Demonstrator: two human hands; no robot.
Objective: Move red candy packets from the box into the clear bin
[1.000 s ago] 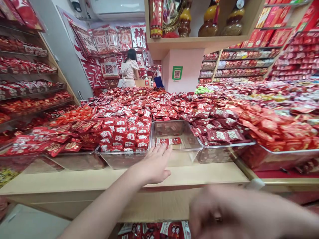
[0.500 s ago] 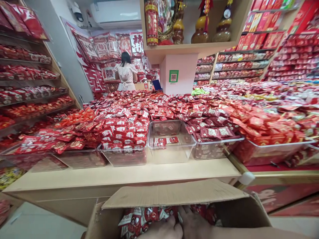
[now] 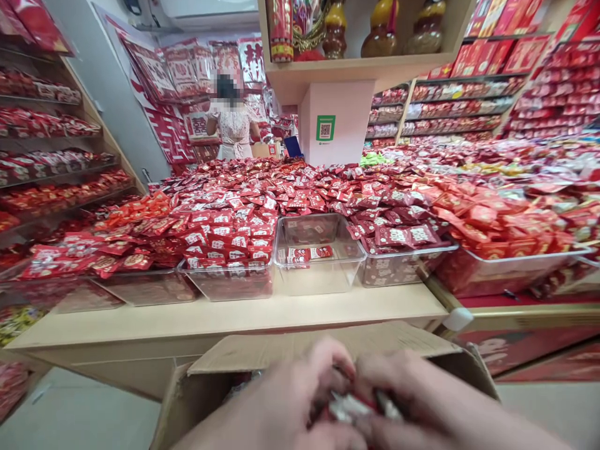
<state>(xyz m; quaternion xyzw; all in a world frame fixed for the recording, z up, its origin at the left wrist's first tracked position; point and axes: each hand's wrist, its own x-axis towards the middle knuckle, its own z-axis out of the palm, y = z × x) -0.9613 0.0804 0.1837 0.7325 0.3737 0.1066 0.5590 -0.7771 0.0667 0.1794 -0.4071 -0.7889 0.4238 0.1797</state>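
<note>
My left hand [image 3: 300, 390] and my right hand [image 3: 412, 394] are close together over an open cardboard box [image 3: 300, 342]. Both are blurred, with bent fingers closed around small red-and-white packets [image 3: 349, 407] between them. How many packets they hold cannot be made out. My hands and forearms cover most of what lies inside the box. Just beyond, on the counter, stands a clear plastic bin [image 3: 314, 281] with a few red-and-white packets [image 3: 309, 253] lying in its bottom.
A bin heaped with red packets [image 3: 229, 240] adjoins on the left, one with dark red packets [image 3: 398, 234] on the right. The wooden counter edge [image 3: 234, 319] runs behind the box. A shelf unit [image 3: 375, 69] overhangs the display. A person [image 3: 234, 128] stands at the back.
My hands have risen from down among the packets in the box to above its opening, now with packets between them. The view has tilted slightly downward.
</note>
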